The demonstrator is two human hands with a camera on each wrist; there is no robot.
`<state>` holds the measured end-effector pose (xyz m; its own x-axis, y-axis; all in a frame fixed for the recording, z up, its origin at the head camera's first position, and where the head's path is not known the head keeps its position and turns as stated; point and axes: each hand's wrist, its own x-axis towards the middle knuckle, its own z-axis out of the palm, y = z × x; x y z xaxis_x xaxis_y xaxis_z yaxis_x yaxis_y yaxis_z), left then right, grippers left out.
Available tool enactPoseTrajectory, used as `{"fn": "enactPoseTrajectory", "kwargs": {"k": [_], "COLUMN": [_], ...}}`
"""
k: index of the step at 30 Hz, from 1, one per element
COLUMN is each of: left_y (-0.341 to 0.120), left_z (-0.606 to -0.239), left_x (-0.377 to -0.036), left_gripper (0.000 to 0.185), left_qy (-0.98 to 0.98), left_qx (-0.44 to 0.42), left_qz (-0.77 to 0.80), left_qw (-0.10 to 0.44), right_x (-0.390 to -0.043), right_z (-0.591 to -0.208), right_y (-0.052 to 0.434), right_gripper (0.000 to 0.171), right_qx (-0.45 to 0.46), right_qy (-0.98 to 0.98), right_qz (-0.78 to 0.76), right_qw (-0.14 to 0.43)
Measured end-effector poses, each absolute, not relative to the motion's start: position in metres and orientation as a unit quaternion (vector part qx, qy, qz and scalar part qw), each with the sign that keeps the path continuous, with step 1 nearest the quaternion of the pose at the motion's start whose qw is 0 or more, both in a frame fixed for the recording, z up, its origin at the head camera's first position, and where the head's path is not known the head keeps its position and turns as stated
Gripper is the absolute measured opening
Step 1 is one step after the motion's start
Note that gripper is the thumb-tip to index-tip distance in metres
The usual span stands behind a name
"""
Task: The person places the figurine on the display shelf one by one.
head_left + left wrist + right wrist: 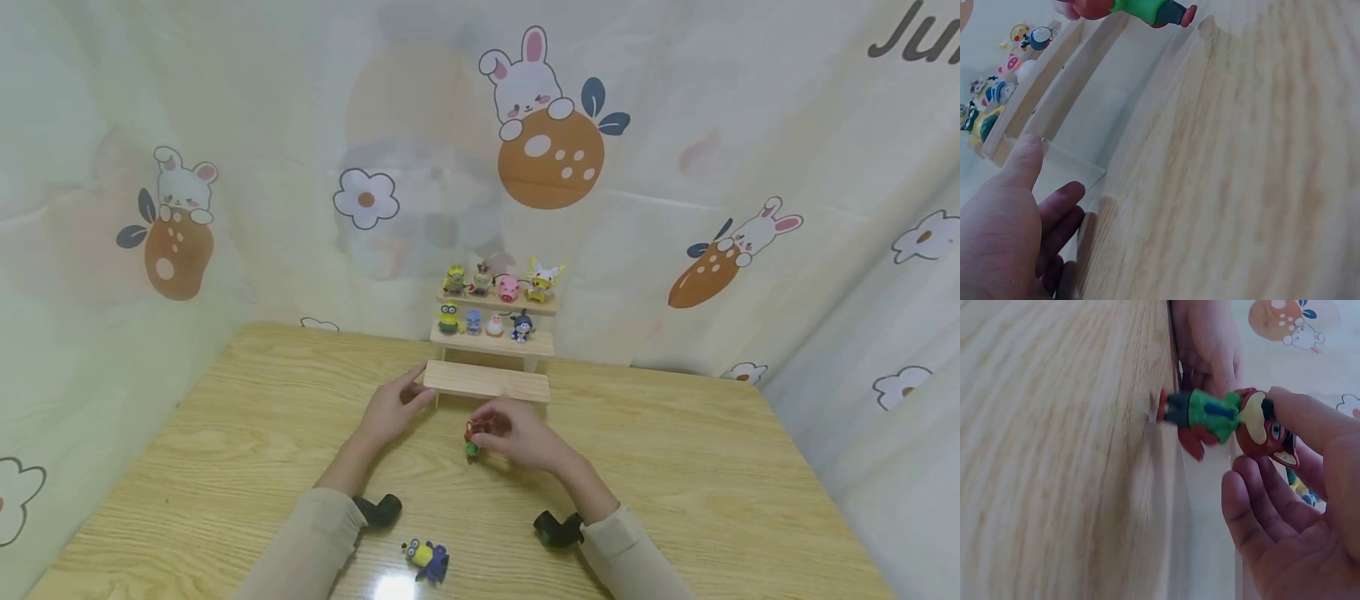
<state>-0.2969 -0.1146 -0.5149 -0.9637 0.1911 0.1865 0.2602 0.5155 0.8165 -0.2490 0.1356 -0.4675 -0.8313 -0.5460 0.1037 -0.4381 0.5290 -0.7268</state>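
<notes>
A three-step wooden shelf (487, 382) stands at the table's far edge, with several small toy figures (497, 287) on its two upper steps. My left hand (418, 390) holds the left end of the lowest step, thumb (1024, 161) on its edge and fingers (1060, 206) beneath. Just in front of that step, my right hand (482, 430) pinches a red-headed figure in a green top (1222, 415) by its head, thumb (1300, 412) on top. The figure (471, 439) hangs close above the table; in the left wrist view the figure (1147, 9) lies sideways at the top edge.
A yellow and blue minion figure (426, 557) lies on the wooden table (675, 467) near its front edge, between my forearms. A printed curtain (540, 142) with rabbits hangs around the table on three sides.
</notes>
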Motion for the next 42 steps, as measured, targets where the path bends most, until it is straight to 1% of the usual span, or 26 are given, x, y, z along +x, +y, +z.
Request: {"fn": "enactPoseTrajectory", "kwargs": {"k": [3, 7, 12, 19, 23, 29, 37, 42], "left_y": [-0.114, -0.115, -0.115, -0.116, -0.116, -0.116, -0.115, -0.114], "left_z": [-0.514, -0.514, -0.516, -0.514, -0.513, -0.513, -0.514, -0.516], "left_x": [-0.297, -0.297, -0.299, -0.299, -0.299, -0.3, -0.299, -0.298], "left_gripper": [0.063, 0.063, 0.063, 0.064, 0.063, 0.063, 0.064, 0.064], "left_qy": [-0.868, -0.867, -0.868, -0.868, -0.869, -0.871, -0.87, -0.869], "left_qx": [-0.13, -0.136, -0.135, -0.14, -0.14, -0.138, -0.136, -0.138], "left_qz": [-0.477, -0.477, -0.477, -0.475, -0.473, -0.471, -0.473, -0.474], "left_qw": [0.038, 0.044, 0.041, 0.041, 0.038, 0.034, 0.035, 0.037], "right_x": [-0.249, -0.248, -0.246, -0.244, -0.243, -0.243, -0.244, -0.246], "right_z": [-0.465, -0.463, -0.459, -0.458, -0.457, -0.455, -0.449, -0.44], "right_y": [0.133, 0.132, 0.133, 0.13, 0.129, 0.128, 0.13, 0.13], "right_gripper": [0.024, 0.021, 0.024, 0.039, 0.039, 0.035, 0.032, 0.035], "right_qx": [-0.291, -0.303, -0.293, -0.293, -0.291, -0.279, -0.258, -0.22], "right_qy": [0.877, 0.877, 0.877, 0.883, 0.887, 0.893, 0.897, 0.897], "right_qz": [-0.38, -0.372, -0.378, -0.363, -0.355, -0.352, -0.359, -0.376], "right_qw": [0.041, 0.027, 0.043, 0.057, 0.052, 0.039, -0.001, -0.069]}}
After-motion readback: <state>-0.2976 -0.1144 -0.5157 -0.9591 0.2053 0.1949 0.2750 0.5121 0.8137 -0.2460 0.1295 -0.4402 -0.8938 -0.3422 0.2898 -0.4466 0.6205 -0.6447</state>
